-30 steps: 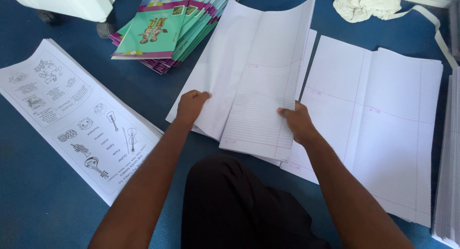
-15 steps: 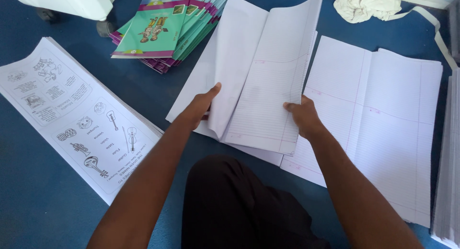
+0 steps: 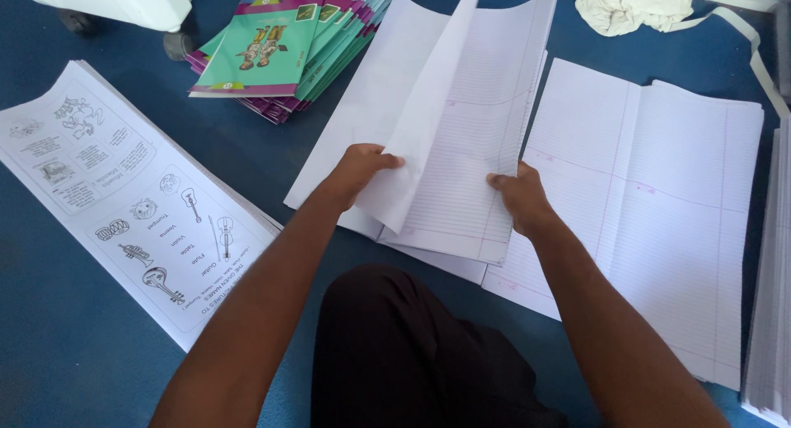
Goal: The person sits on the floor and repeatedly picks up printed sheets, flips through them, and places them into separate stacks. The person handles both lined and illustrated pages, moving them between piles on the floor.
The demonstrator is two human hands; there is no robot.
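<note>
A stack of white ruled sheets (image 3: 470, 123) lies on the blue floor in front of me. My left hand (image 3: 356, 171) pinches the lifted left half of the top sheets, which stands up and curls toward the right. On the right half of the same stack, my right hand (image 3: 521, 199) grips the sheets' edge with the thumb on top. A second, flat stack of ruled sheets (image 3: 659, 197) lies just right of my right hand, partly under the first stack.
A long stack of printed sheets with small drawings (image 3: 124, 197) lies at the left. Green and purple booklets (image 3: 288, 49) are fanned at the top. A crumpled white cloth (image 3: 634, 4) sits top right. More paper (image 3: 770, 313) lines the right edge. A white object on wheels (image 3: 124, 4) stands top left.
My left hand has lifted the left half of the top sheets from flat to standing and folding rightward. My right hand has shifted slightly up on the right half.
</note>
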